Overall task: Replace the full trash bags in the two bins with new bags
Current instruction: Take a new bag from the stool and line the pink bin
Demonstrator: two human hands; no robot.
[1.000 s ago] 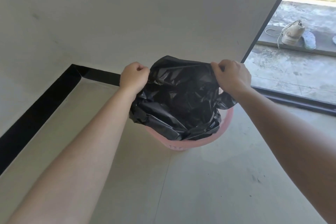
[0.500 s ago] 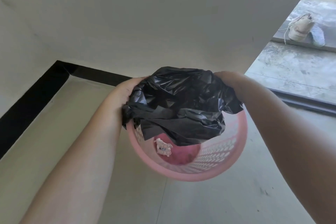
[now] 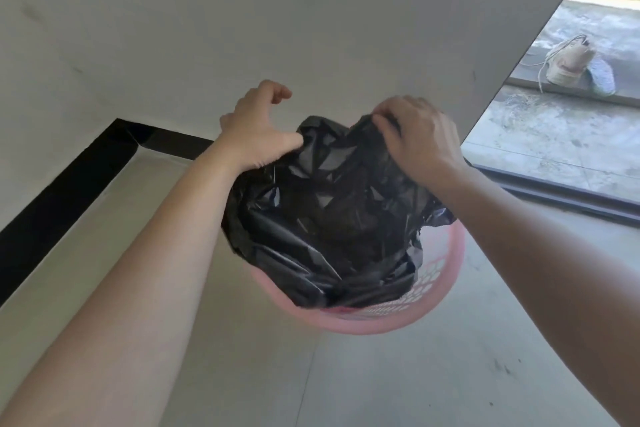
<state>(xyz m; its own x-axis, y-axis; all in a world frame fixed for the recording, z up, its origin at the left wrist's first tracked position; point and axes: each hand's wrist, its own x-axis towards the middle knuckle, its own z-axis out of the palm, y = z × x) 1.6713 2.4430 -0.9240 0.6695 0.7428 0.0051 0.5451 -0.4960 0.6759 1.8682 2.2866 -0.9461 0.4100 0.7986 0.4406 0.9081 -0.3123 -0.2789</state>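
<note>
A crumpled black trash bag point(image 3: 329, 218) sits in the mouth of a pink perforated bin point(image 3: 367, 328) on the floor by the wall corner. The bag covers most of the bin's opening; only the near and right rim show. My right hand point(image 3: 419, 132) grips the bag's far top edge with curled fingers. My left hand point(image 3: 256, 125) is at the bag's left top edge. Its thumb touches the plastic, and its fingers are loosely curled above with a gap and nothing in them. The bin's inside is hidden.
A white wall stands right behind the bin, with a black baseboard point(image 3: 69, 191) along the left. A doorway with a dark floor track point(image 3: 561, 196) opens at the right. A pair of shoes point(image 3: 329, 64) lies outside on the concrete.
A second ago both fists gripped the bag's top edge. It then lifted enough to show the bin's inside with a paper scrap. Now it covers the opening and my left fingers are off it.
</note>
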